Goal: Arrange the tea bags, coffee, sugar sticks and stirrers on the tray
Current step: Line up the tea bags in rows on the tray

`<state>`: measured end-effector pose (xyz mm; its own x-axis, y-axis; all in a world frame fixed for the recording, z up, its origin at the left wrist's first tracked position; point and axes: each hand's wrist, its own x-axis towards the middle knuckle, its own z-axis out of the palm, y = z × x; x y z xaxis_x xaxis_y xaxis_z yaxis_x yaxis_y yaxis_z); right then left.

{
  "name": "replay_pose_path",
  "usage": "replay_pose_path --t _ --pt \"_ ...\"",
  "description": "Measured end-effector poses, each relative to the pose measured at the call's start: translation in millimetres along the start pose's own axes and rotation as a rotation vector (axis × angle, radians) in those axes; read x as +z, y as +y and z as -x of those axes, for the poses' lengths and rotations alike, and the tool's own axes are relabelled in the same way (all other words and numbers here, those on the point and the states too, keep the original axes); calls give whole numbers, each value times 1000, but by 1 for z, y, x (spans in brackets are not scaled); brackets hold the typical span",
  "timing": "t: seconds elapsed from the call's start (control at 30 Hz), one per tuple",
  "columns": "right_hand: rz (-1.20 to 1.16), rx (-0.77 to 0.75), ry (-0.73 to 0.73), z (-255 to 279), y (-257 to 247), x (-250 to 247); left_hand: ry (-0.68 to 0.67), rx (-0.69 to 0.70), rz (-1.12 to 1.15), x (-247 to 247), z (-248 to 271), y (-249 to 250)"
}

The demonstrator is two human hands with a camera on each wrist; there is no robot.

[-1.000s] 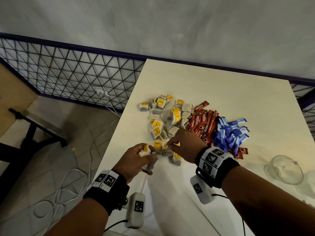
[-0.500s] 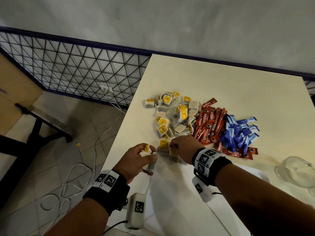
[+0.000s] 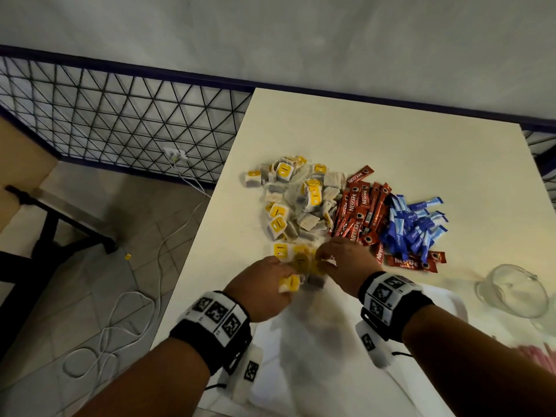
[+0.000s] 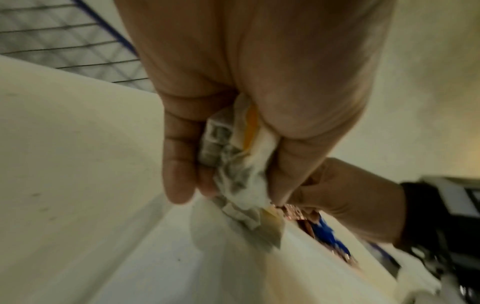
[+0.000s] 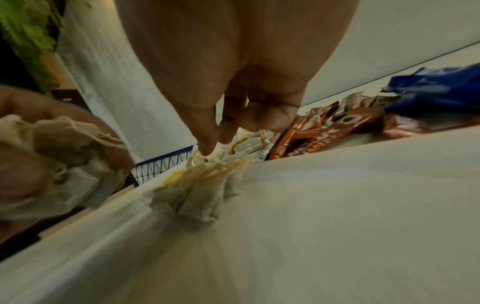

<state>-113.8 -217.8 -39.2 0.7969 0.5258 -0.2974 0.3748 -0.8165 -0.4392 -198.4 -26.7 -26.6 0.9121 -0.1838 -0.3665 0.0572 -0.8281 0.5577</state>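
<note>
On the cream table (image 3: 391,139) lie a heap of yellow-tagged tea bags (image 3: 301,203), red coffee sticks (image 3: 361,212) and blue sugar sticks (image 3: 412,227). The white tray (image 3: 331,380) lies at the near edge under my wrists. My left hand (image 3: 288,281) grips a crumpled bunch of tea bags (image 4: 233,164) in its curled fingers, over the tray's far rim. Just to its right, my right hand (image 3: 319,263) pinches a few more tea bags (image 5: 197,191) with thumb and forefinger; they hang over the tray's rim (image 5: 103,226). Both hands nearly touch.
A clear glass bowl (image 3: 511,291) stands to the right of the tray. Blurred pink sticks (image 3: 532,353) show at the right edge. Left of the table is a drop to the tiled floor with white cables (image 3: 120,320) and a wire-mesh fence (image 3: 120,115).
My left hand has moved forward and right with its tea bags, up to the right hand. The right hand has pulled a few tea bags from the pile toward the tray.
</note>
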Motion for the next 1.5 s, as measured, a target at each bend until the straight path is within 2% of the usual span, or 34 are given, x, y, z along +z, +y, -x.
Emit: replay_pose_path --t 0.13,0.3,0.4,0.83,0.93,1.1,1.2,1.27,1.3,1.33,1.37,1.43,1.47,1.5 --pt "46 -36 -49 14 6 8 -109 -19 -347 10 -17 14" --pt "57 -26 -21 14 7 16 -140 -77 -465 12 -21 24" --pt "43 -38 18 13 8 16 -135 -100 -489 14 -19 25" --pt "115 -48 0 7 13 13 -132 -134 -480 14 -23 32" --pt "51 -48 36 9 14 12 -68 -130 -422 10 -19 21" --pt "36 -68 49 5 2 7 -20 -258 -436 -6 -11 -2" --pt "33 -78 34 0 -3 8 -35 -208 -447 -5 -16 -6" --pt "-15 -110 65 -1 -6 9 14 -141 -334 -8 -16 -13" --pt "-57 -141 91 -1 -8 8 63 -112 -209 -11 -16 -16" --pt "-106 -179 114 -1 -11 6 118 -115 13 -13 -14 -18" --pt "-161 -219 135 -1 -17 3 148 -156 338 -16 -10 -19" --pt "-269 -291 173 -2 -29 -5 89 -215 1076 -20 -1 -14" --pt "-315 -318 194 -2 -35 -9 52 -219 1321 -21 3 -11" --pt "-357 -341 219 -2 -40 -12 31 -211 1460 -21 6 -10"
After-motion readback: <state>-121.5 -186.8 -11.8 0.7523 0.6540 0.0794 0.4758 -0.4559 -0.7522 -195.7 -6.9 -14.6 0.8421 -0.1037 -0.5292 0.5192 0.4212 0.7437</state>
